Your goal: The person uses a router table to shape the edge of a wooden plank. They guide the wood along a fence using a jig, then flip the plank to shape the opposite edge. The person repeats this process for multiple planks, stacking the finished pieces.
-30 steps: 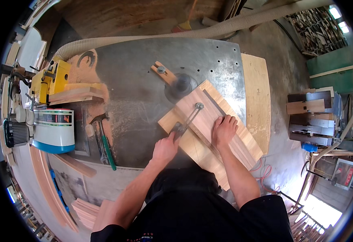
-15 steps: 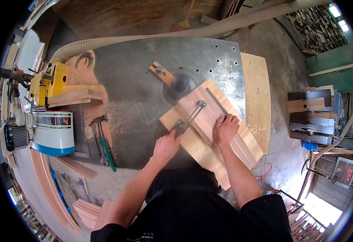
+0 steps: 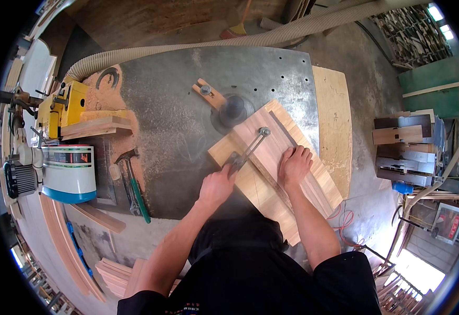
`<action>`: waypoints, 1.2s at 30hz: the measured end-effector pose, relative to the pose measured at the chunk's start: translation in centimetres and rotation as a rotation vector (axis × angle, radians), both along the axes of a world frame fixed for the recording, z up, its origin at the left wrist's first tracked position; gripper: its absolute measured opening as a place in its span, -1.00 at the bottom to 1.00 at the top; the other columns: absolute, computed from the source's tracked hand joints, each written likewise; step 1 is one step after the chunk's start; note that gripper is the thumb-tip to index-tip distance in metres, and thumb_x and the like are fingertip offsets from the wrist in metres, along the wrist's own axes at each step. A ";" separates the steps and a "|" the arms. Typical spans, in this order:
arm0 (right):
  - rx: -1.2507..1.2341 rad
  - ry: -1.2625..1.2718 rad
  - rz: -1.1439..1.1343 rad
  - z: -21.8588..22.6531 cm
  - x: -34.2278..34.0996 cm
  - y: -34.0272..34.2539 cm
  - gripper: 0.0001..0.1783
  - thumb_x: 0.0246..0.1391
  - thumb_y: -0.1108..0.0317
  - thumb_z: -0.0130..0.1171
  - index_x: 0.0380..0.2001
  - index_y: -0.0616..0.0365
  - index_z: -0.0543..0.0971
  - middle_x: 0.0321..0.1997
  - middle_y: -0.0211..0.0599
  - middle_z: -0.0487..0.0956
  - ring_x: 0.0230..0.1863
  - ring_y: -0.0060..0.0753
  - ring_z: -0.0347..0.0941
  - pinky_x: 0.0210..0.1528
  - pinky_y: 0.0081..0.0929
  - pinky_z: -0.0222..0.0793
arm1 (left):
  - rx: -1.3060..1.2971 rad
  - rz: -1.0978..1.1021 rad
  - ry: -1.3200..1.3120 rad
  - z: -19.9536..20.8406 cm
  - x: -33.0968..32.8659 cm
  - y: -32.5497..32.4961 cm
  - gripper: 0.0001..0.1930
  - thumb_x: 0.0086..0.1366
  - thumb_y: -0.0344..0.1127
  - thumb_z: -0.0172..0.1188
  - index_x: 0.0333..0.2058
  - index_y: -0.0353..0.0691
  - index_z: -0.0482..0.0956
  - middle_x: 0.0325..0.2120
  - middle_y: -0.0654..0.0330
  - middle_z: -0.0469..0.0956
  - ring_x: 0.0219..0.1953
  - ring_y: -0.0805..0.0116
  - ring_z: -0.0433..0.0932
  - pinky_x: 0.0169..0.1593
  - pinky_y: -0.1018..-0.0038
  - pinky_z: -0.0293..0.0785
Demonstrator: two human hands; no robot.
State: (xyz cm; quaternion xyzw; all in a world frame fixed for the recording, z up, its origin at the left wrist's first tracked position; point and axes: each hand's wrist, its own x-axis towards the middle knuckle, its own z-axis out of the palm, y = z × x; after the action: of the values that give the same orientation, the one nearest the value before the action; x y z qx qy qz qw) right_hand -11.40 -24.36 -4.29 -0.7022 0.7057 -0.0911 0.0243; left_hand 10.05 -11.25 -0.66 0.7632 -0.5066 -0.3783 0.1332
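Observation:
My left hand (image 3: 217,187) is closed around the handle of a metal toggle clamp (image 3: 253,148). The clamp's arm slants up to a bolt end pressing on a reddish wooden board (image 3: 251,129). That board lies on a pale wooden jig (image 3: 258,195), set askew on a dark metal machine table (image 3: 171,178). On the right side of the board, my right hand (image 3: 296,165) grips it with bent fingers along its edge. Just beyond the jig's far end stands a round dark cutter head (image 3: 233,110), blurred, and a slotted wooden arm (image 3: 208,92) sits beside it.
Left of the table are a yellow machine part (image 3: 72,107), sawdust (image 3: 108,94), a hammer (image 3: 128,156) and a green-handled tool (image 3: 140,199). A ribbed hose (image 3: 187,49) runs along the far edge. Stacked wooden pieces (image 3: 402,149) stand at the right.
Almost nothing differs. Both hands keep their hold, and the jig, board and clamp look shifted only very slightly against the table.

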 end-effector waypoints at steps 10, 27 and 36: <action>-0.042 -0.027 0.009 -0.4 -0.2 -0.2 -0.75 0.34 0.20 0.02 -0.28 0.19 0.46 -0.17 -0.09 0.46 -0.02 0.02 0.37 0.03 -0.04 0.23 | -0.005 -0.004 -0.009 -0.2 -0.1 -0.4 -0.59 0.48 -0.05 0.06 0.10 -0.25 0.50 -0.35 -0.24 0.68 -0.23 -0.31 0.65 -0.08 -0.11 0.56; -0.058 0.000 0.011 -0.6 -0.3 -0.7 -0.74 0.36 0.21 -0.02 -0.27 0.19 0.48 -0.17 -0.07 0.47 -0.01 0.04 0.38 0.05 -0.03 0.25 | -0.023 -0.007 -0.014 -0.3 -0.1 -1.0 -0.61 0.47 -0.06 0.07 0.07 -0.24 0.51 -0.38 -0.22 0.68 -0.26 -0.28 0.66 -0.11 -0.10 0.57; -0.074 -0.014 0.010 -0.7 -0.5 -0.9 -0.74 0.35 0.20 -0.02 -0.28 0.19 0.48 -0.17 -0.07 0.49 -0.02 0.04 0.39 0.04 -0.02 0.25 | -0.044 -0.004 -0.020 -0.4 -0.2 -1.3 -0.61 0.47 -0.04 0.08 0.05 -0.22 0.53 -0.40 -0.22 0.68 -0.28 -0.29 0.66 -0.12 -0.10 0.58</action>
State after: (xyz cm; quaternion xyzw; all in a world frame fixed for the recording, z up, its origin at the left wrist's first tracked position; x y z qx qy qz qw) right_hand -11.94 -25.27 -5.00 -0.7056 0.6981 -0.1218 0.0039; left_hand 9.84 -12.59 -1.10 0.7629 -0.5176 -0.3596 0.1442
